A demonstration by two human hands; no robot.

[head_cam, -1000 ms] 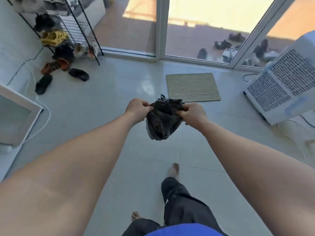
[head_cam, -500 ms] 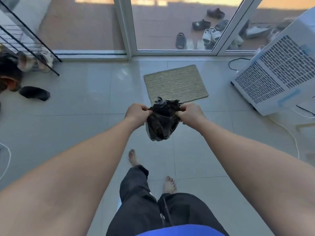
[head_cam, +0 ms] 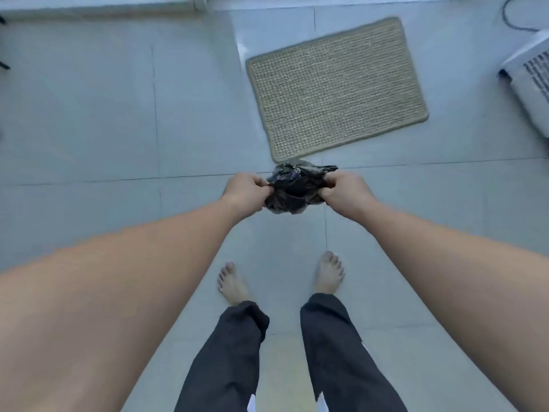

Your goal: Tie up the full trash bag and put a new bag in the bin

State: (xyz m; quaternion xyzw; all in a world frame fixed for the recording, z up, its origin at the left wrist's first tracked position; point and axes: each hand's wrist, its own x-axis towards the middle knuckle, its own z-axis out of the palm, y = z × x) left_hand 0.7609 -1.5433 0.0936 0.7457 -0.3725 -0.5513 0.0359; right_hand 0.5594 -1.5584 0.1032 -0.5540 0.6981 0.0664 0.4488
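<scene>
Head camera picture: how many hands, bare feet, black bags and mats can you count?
Hands: 2, left hand and right hand
Bare feet: 2
Crumpled black plastic bag: 1
Woven beige rectangular mat: 1
Total: 6

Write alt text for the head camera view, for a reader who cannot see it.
Seen from above, a person's left hand and right hand grip a crumpled black plastic bag between them, held out over a pale tiled floor. Their bare feet and dark trousers show below, a woven doormat lies ahead, and a white appliance sits at the right edge.
</scene>
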